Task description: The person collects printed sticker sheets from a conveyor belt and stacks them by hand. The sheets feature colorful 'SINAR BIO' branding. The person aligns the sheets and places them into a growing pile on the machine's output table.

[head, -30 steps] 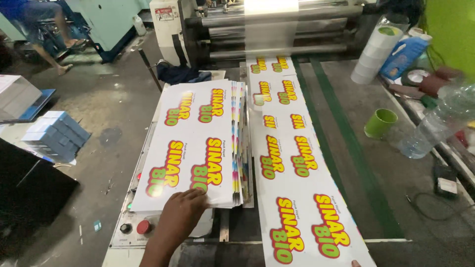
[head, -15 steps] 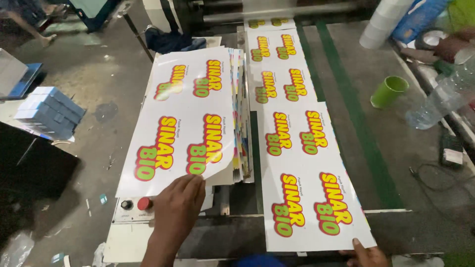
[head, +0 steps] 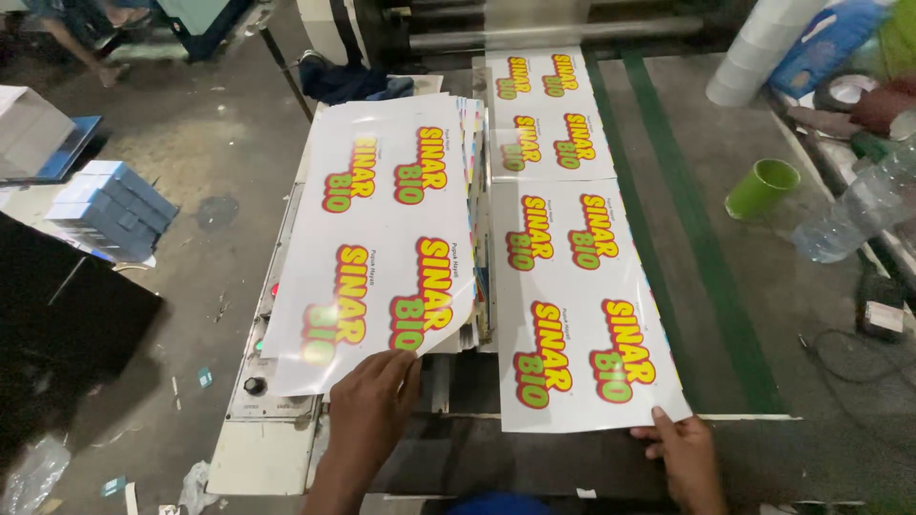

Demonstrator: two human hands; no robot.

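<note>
Water bottle [head: 863, 205] cut by right edge, machine rollers [head: 534, 24] cropped above

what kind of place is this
Probably a print shop or packaging works: a stack of glossy printed sheets, more sheets coming off a roller machine, and a bare concrete floor with boxes.

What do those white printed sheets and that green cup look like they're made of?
The printed sheets look like thin glossy plastic film or coated paper: light glares off them and the top one bends under the left hand. The green cup looks like smooth moulded plastic, evenly coloured with a slight sheen.
</note>
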